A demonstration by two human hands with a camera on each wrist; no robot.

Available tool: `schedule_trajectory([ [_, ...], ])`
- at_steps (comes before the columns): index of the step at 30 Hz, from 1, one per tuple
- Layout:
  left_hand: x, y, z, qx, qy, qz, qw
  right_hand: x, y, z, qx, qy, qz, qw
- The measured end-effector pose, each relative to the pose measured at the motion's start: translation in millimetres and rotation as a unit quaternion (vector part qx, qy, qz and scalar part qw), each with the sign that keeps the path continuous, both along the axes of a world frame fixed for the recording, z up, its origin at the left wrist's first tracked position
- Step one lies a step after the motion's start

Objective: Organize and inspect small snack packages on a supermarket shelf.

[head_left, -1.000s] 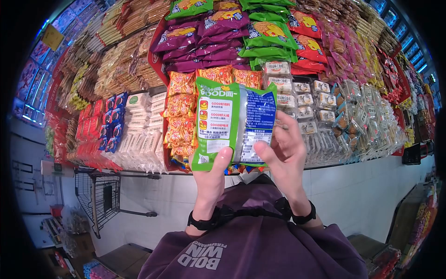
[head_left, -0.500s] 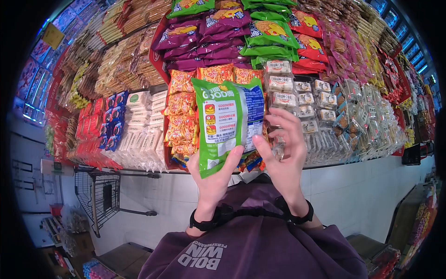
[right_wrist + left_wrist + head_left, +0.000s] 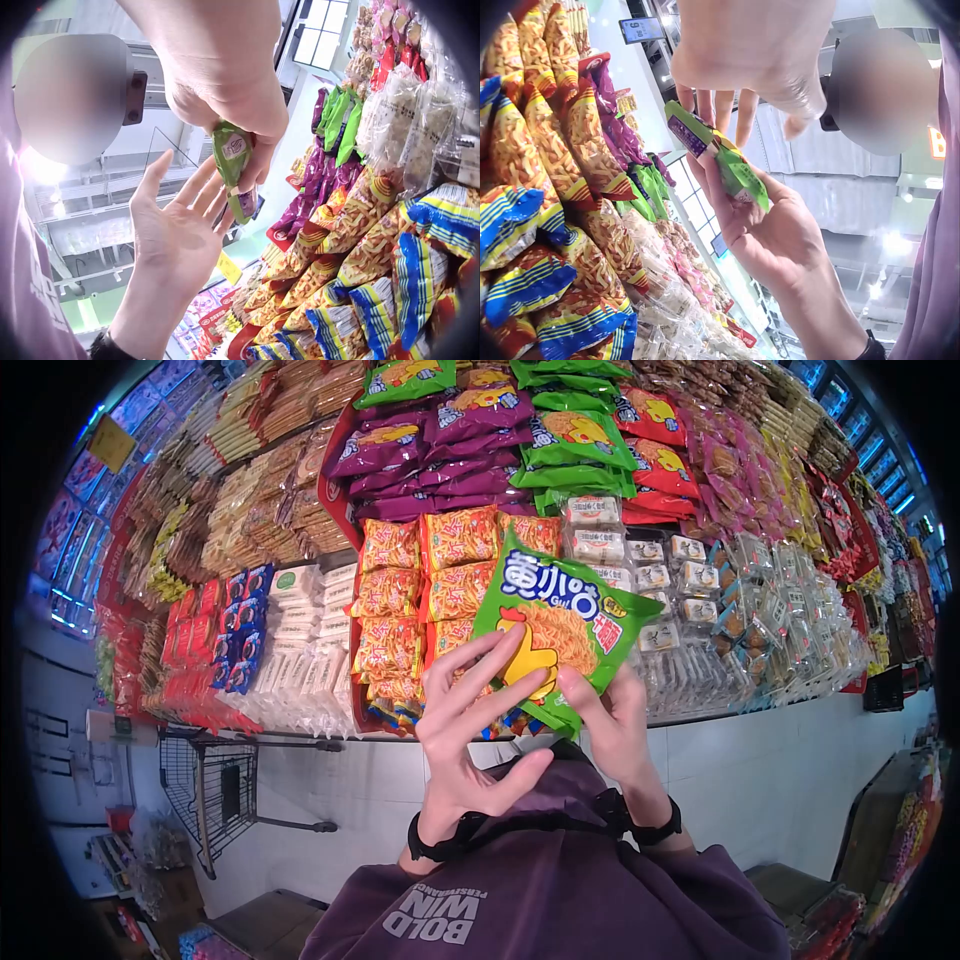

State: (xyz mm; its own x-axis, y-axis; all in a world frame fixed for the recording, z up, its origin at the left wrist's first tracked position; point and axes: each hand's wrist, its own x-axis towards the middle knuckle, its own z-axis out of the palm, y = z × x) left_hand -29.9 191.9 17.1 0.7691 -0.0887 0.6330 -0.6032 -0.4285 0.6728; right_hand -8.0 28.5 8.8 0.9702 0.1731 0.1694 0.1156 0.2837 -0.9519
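A green packet of instant noodles [image 3: 585,615], with a yellow chick and noodles printed on its front, is tilted above the display in the head view. My right hand [image 3: 622,728] holds its lower right edge, thumb on the front and fingers behind. Stretched fingers of my left hand [image 3: 462,735] lie over the packet's lower left front, and that thumb stands apart from it. In the left wrist view the packet [image 3: 739,178] is edge-on, gripped by the right hand [image 3: 776,232]. The right wrist view shows the left hand [image 3: 176,236] spread beside the packet [image 3: 232,154].
Orange snack bags [image 3: 385,640] fill the shelf just behind my hands. Purple packets [image 3: 480,415], more green packets [image 3: 575,440] and red ones [image 3: 660,465] are stacked farther back. Clear-wrapped snacks [image 3: 700,670] lie right. A shopping cart [image 3: 210,790] stands at left.
The packet has turned from its printed back to its picture front and shifted right. My left hand has let go its grip, its fingers now stretched; my right hand has taken hold of the packet.
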Motion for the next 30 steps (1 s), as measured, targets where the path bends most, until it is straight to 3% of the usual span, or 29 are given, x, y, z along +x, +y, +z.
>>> schedule_trajectory([
  [3, 2, -5, -14, -0.064, -0.024, 0.146, 0.987, 5, 5, 5, 0.004, -0.039, -0.078, 0.996],
  [4, 7, -8, -17, -0.126, -0.044, 0.172, 0.976, 6, 1, 6, -0.018, -0.039, -0.058, 0.997],
  [7, 6, -9, -16, -0.342, 0.091, 0.117, 0.928, 11, -15, 8, -0.091, -0.047, -0.006, 0.995],
  [10, 4, -7, -13, -0.424, 0.194, 0.014, 0.885, 15, -21, 13, -0.166, -0.079, 0.019, 0.983],
  [16, 7, -6, -24, -0.404, 0.233, 0.032, 0.884, 31, -27, 21, -0.432, -0.338, -0.083, 0.832],
  [20, 10, -11, -22, -0.426, 0.224, 0.065, 0.874, 23, -15, 36, -0.512, -0.342, -0.034, 0.787],
  [26, 8, -14, -26, -0.39, 0.21, 0.057, 0.895, 32, -13, 39, -0.538, -0.393, -0.006, 0.746],
  [30, 7, -14, -29, -0.386, 0.208, 0.016, 0.899, 50, -17, 39, -0.517, -0.383, 0.037, 0.765],
])
